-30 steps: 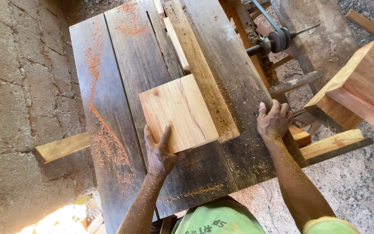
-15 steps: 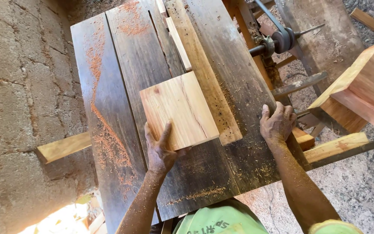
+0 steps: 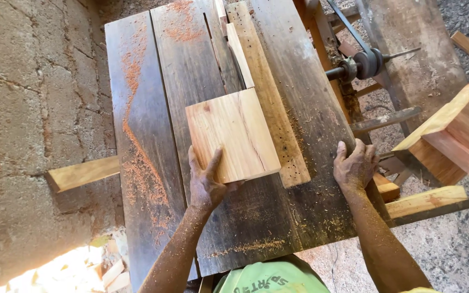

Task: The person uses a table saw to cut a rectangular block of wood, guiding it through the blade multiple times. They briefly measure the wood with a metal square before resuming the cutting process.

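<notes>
- Your green cloth top (image 3: 270,278) shows at the bottom edge, just under the near end of the dark, weathered plank bench (image 3: 310,97); pale sawdust lies scattered along that near edge
- Your left hand (image 3: 206,182) rests on the near left corner of the pale square wooden board (image 3: 233,135); its fingers (image 3: 194,163) are spread open and lie flat against the board's near edge and top, pressing rather than closed round it
- Your right hand (image 3: 355,165) sits at the right edge of the bench, well apart from the board; its fingers are bent over the edge of the plank, holding the bench itself
- The board lies flat near the middle of the bench, its right side touching the long pale wooden guide strip (image 3: 270,92) that runs away from you along the planks
- Beyond the board's far edge, a narrow pale offcut of wood (image 3: 240,54) stands in line with the slot in the bench
- Orange sawdust (image 3: 137,135) trails in a zigzag down the left planks
- To your right, off the bench, a chunky pale wooden block (image 3: 451,135) stands on rough timber; farther back sits a dark metal pulley on a shaft (image 3: 365,64)
- To your left is a rough concrete wall (image 3: 28,108)
</notes>
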